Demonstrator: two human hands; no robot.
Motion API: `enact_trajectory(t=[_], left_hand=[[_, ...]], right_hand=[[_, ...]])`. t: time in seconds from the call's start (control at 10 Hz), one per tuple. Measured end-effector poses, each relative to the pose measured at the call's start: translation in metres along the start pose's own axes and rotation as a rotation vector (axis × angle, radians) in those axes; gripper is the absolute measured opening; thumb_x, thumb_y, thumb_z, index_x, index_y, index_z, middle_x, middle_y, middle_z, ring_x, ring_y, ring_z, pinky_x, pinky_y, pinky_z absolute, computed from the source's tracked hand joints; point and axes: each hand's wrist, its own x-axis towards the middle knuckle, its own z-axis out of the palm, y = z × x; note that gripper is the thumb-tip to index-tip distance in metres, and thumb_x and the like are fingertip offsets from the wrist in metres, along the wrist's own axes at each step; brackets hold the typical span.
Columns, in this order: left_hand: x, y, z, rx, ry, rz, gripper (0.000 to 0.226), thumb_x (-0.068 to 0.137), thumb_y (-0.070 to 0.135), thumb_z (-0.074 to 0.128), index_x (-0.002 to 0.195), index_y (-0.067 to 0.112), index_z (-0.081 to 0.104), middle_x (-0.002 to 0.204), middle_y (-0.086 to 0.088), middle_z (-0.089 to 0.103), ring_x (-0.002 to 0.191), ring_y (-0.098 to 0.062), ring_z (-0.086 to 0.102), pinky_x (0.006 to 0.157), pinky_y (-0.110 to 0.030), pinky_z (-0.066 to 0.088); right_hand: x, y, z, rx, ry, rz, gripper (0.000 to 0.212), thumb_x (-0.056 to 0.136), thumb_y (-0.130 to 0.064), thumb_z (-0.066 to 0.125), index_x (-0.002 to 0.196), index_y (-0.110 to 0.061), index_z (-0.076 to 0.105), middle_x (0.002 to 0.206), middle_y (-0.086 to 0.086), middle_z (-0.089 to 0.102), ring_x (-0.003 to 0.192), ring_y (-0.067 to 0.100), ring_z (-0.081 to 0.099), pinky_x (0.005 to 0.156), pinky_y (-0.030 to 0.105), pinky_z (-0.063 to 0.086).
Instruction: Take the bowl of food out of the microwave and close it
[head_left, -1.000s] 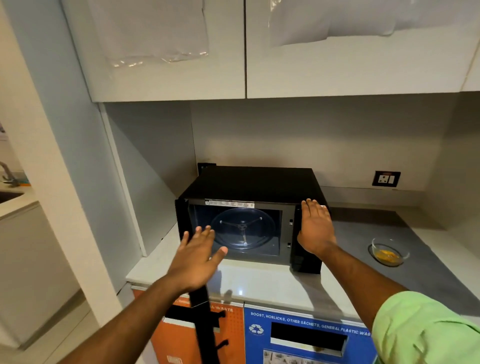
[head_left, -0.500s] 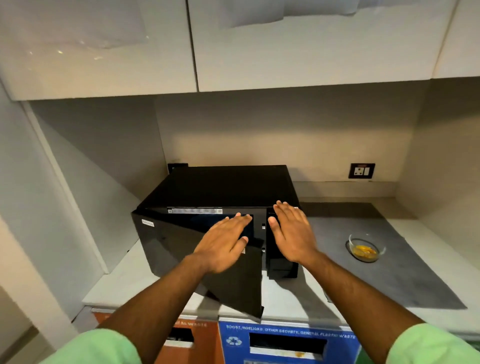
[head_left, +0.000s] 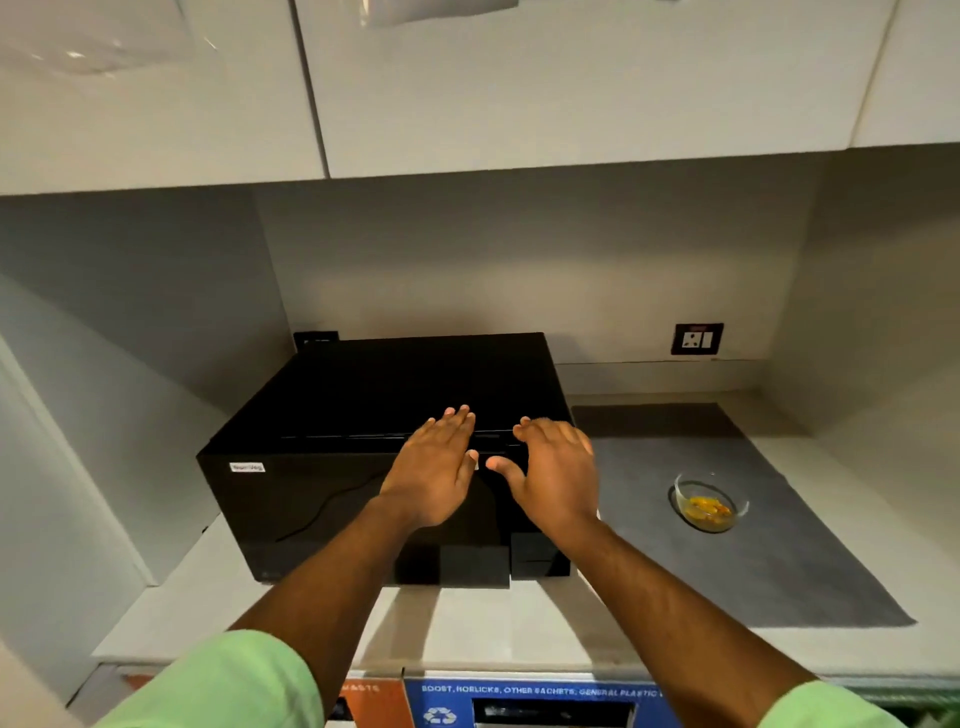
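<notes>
The black microwave (head_left: 332, 457) stands on the counter with its door flush against the front. My left hand (head_left: 434, 467) lies flat on the right part of the door, fingers spread, holding nothing. My right hand (head_left: 558, 473) rests flat on the control panel side beside it, also holding nothing. A clear glass bowl (head_left: 709, 501) with yellow food sits on the grey mat (head_left: 779, 571) to the right of the microwave, apart from both hands.
White wall cabinets (head_left: 519, 78) hang low overhead. A wall socket (head_left: 697, 339) is on the back wall to the right. Labelled waste bins (head_left: 519, 701) sit under the counter's front edge. A side wall closes in the left.
The door swung from fully open to shut under my left hand. My right hand stayed on the microwave's right front. The view shifted left and closer.
</notes>
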Motion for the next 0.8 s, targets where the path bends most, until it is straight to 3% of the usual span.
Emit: enact_trajectory(t=[0.2, 0.4, 0.5, 0.6, 0.8], left_hand=[[0.009, -0.003, 0.005, 0.008, 0.020, -0.030, 0.062, 0.102, 0.042, 0.021, 0.158, 0.014, 0.017, 0.169, -0.004, 0.015, 0.156, -0.016, 0.009, 0.124, -0.030, 0.004], [0.006, -0.001, 0.003, 0.006, -0.001, -0.041, 0.063, 0.103, 0.042, 0.022, 0.158, 0.014, 0.015, 0.169, -0.004, 0.013, 0.157, -0.016, 0.008, 0.125, -0.031, 0.005], [-0.002, 0.002, -0.001, 0.013, -0.030, -0.038, 0.063, 0.103, 0.042, 0.023, 0.159, 0.014, 0.013, 0.169, -0.004, 0.010, 0.157, -0.017, 0.005, 0.127, -0.033, 0.005], [-0.011, 0.006, -0.010, -0.042, -0.071, -0.047, 0.064, 0.103, 0.042, 0.024, 0.159, 0.014, 0.011, 0.170, -0.004, 0.008, 0.157, -0.017, 0.003, 0.127, -0.034, 0.004], [-0.053, 0.016, -0.025, -0.121, -0.024, -0.112, 0.065, 0.103, 0.044, 0.026, 0.159, 0.012, 0.012, 0.169, -0.006, 0.009, 0.157, -0.020, 0.005, 0.125, -0.034, 0.006]], right_hand=[[0.014, -0.005, -0.002, -0.030, 0.022, 0.041, 0.053, 0.079, -0.063, 0.073, 0.115, -0.024, 0.074, 0.116, -0.007, 0.073, 0.111, 0.014, 0.064, 0.099, 0.034, 0.048], [0.007, -0.010, -0.007, -0.037, 0.006, 0.042, 0.053, 0.082, -0.059, 0.073, 0.122, -0.022, 0.073, 0.124, -0.005, 0.073, 0.118, 0.016, 0.065, 0.103, 0.036, 0.047], [0.000, -0.010, -0.013, -0.048, -0.041, 0.015, 0.058, 0.087, -0.056, 0.069, 0.134, -0.023, 0.065, 0.138, -0.003, 0.067, 0.132, 0.017, 0.059, 0.112, 0.037, 0.043], [-0.008, -0.005, -0.023, -0.050, -0.191, -0.067, 0.068, 0.095, -0.052, 0.059, 0.154, -0.021, 0.043, 0.161, 0.000, 0.045, 0.153, 0.019, 0.036, 0.126, 0.038, 0.028], [-0.012, -0.010, -0.057, -0.155, -0.424, -0.135, 0.072, 0.104, -0.045, 0.044, 0.163, -0.011, 0.019, 0.172, 0.009, 0.019, 0.160, 0.025, 0.014, 0.130, 0.044, 0.014]])
